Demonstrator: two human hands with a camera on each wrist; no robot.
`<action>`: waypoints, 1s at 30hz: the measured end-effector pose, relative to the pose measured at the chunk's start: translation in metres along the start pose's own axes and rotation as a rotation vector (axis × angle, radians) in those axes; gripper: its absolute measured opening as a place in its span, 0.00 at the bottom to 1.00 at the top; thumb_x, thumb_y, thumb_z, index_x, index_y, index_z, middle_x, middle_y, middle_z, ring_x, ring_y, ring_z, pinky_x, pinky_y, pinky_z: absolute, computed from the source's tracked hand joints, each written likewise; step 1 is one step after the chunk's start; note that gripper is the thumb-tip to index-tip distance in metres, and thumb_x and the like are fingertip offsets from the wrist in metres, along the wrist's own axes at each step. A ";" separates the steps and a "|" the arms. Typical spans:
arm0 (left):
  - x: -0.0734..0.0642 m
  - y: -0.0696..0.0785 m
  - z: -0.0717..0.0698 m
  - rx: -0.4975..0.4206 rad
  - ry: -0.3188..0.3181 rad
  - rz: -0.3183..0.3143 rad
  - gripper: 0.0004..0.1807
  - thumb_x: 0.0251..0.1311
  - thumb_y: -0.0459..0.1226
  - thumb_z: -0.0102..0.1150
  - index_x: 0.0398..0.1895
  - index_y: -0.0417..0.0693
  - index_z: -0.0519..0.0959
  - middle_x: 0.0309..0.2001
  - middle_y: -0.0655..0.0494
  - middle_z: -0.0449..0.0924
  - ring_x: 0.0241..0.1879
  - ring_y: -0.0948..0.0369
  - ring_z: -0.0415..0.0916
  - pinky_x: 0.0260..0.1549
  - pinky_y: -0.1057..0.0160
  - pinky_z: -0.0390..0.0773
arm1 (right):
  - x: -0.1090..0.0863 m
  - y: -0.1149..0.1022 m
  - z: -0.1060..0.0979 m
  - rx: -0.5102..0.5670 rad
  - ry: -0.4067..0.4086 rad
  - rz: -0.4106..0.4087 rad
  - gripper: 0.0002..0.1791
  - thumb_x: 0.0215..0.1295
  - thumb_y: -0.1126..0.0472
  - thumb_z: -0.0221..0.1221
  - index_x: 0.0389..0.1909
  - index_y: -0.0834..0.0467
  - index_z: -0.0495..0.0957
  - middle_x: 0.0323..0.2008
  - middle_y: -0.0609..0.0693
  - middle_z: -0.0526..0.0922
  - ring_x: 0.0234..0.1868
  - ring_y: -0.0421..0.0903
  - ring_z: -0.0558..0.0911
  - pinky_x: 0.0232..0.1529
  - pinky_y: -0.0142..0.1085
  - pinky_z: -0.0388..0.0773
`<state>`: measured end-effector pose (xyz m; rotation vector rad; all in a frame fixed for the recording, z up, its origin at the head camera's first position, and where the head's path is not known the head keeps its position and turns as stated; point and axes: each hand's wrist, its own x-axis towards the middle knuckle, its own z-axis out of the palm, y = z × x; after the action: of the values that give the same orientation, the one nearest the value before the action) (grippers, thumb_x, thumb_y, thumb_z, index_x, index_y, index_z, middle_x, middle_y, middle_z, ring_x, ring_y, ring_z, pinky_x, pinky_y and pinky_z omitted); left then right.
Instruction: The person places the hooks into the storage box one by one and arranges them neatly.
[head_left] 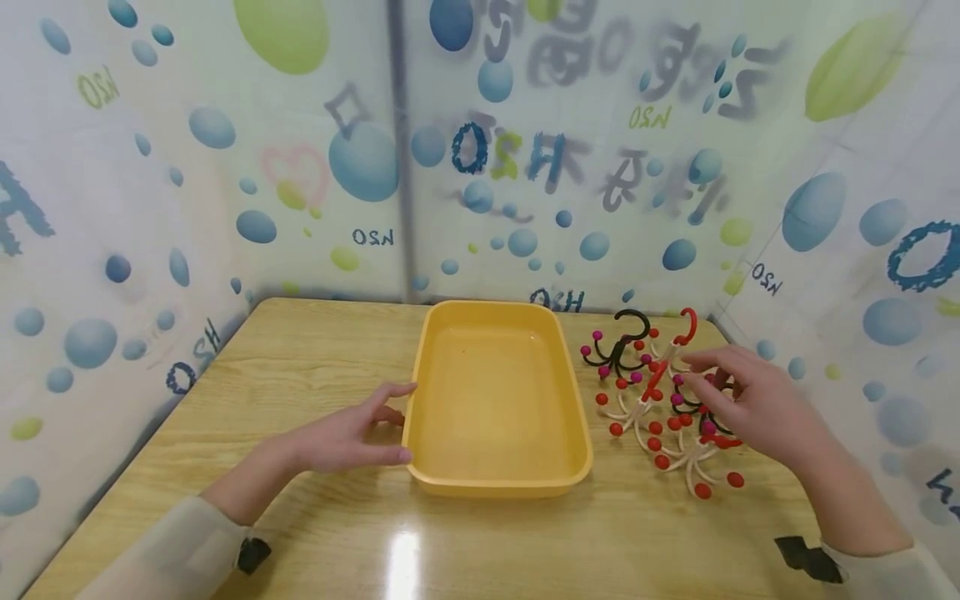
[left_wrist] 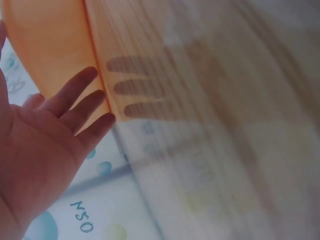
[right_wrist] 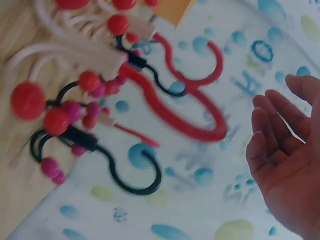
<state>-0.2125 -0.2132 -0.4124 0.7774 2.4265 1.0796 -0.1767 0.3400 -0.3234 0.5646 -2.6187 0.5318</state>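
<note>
A yellow plastic tray point(head_left: 491, 487) lies on the wooden table. My left hand point(head_left: 341, 437) is at its left side, fingers spread and fingertips at the rim; in the left wrist view the fingers point(left_wrist: 82, 100) reach along the tray's wall point(left_wrist: 55, 45). To the tray's right sits a cluster of several claw-shaped hanger hooks. Some have cream arms with red balls and a red hook point(right_wrist: 180, 122); others are black with magenta balls, such as the black hook point(right_wrist: 132, 187). My right hand point(head_left: 757, 404) hovers over the cluster's right side, fingers loosely bent, holding nothing.
The wooden table point(head_left: 315, 367) meets printed curtain-like walls point(head_left: 315, 250) at the back and on both sides. The hanger hooks overlap one another, their curved ends pointing different ways. The tray has raised walls all around.
</note>
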 end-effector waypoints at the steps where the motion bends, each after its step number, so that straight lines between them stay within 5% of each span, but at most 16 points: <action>1: 0.000 0.000 0.000 -0.001 -0.003 -0.005 0.53 0.74 0.55 0.70 0.89 0.56 0.47 0.71 0.46 0.82 0.76 0.41 0.74 0.74 0.30 0.71 | -0.003 0.007 -0.002 0.013 -0.017 0.021 0.13 0.76 0.59 0.69 0.57 0.54 0.88 0.47 0.50 0.89 0.33 0.34 0.75 0.30 0.30 0.75; 14: 0.000 0.000 0.000 -0.017 -0.030 -0.025 0.53 0.75 0.55 0.68 0.90 0.58 0.44 0.71 0.45 0.82 0.76 0.41 0.74 0.74 0.29 0.69 | -0.039 0.060 -0.009 0.231 -0.271 0.275 0.18 0.79 0.54 0.67 0.62 0.58 0.81 0.34 0.45 0.83 0.31 0.42 0.79 0.27 0.35 0.75; 21: -0.001 -0.001 0.000 -0.019 -0.039 -0.010 0.53 0.76 0.54 0.67 0.90 0.55 0.42 0.71 0.44 0.82 0.76 0.41 0.74 0.74 0.29 0.69 | -0.047 0.071 -0.002 0.320 -0.226 0.257 0.15 0.78 0.66 0.65 0.59 0.65 0.76 0.38 0.43 0.84 0.32 0.42 0.80 0.29 0.33 0.78; 30: -0.001 0.000 0.000 -0.004 -0.033 -0.024 0.53 0.76 0.55 0.67 0.90 0.57 0.43 0.72 0.45 0.81 0.77 0.40 0.73 0.75 0.28 0.68 | -0.052 0.069 0.002 0.282 -0.227 0.343 0.11 0.81 0.63 0.63 0.56 0.65 0.80 0.32 0.43 0.83 0.29 0.42 0.79 0.27 0.34 0.78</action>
<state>-0.2119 -0.2137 -0.4119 0.7575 2.3994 1.0541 -0.1653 0.4132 -0.3677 0.2666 -2.8968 1.0093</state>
